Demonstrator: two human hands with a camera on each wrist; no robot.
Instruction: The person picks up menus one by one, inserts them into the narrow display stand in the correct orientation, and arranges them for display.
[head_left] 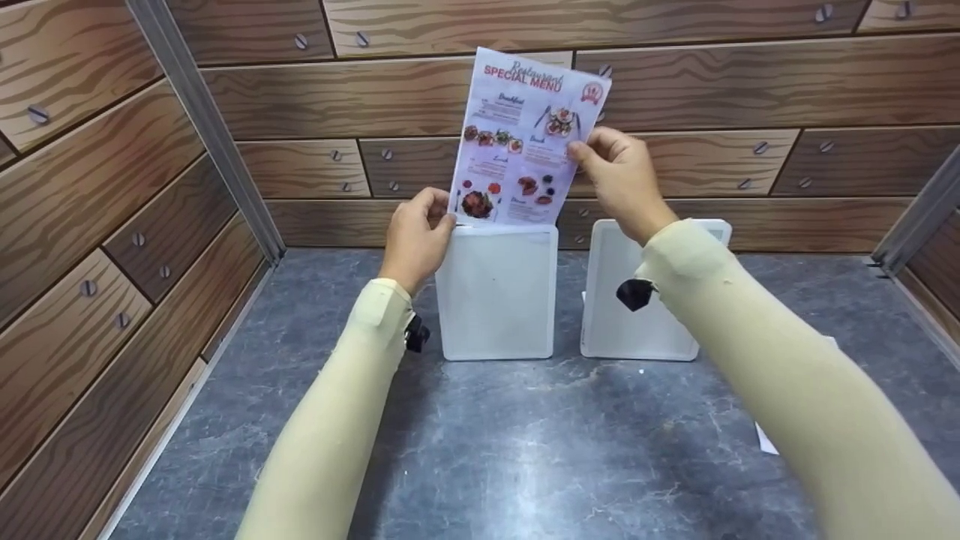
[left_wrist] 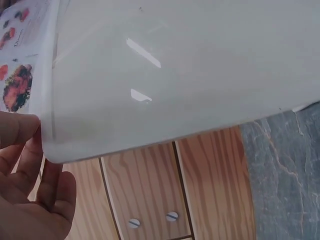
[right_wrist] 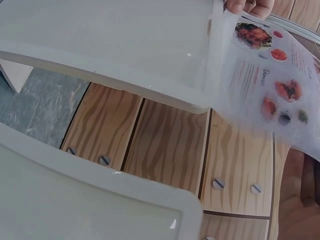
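Note:
A printed restaurant menu sheet [head_left: 517, 150] stands upright above a white display frame [head_left: 496, 300], its lower edge at the frame's top edge. My right hand [head_left: 624, 176] pinches the sheet's right edge between thumb and fingers. At the frame's upper left corner, my left hand [head_left: 418, 236] grips with the thumb in front and fingers behind, close to the sheet's lower left corner. The left wrist view shows that thumb [left_wrist: 20, 129] where sheet and frame meet. From the right wrist view, the sheet [right_wrist: 270, 85] bends slightly; whether its bottom sits inside the frame I cannot tell.
A second white frame [head_left: 611, 334] stands to the right, partly behind my right forearm. White paper [head_left: 766, 441] peeks out beside that forearm on the grey marbled table [head_left: 525, 450]. Wood-patterned walls [head_left: 300, 97] enclose the back and sides.

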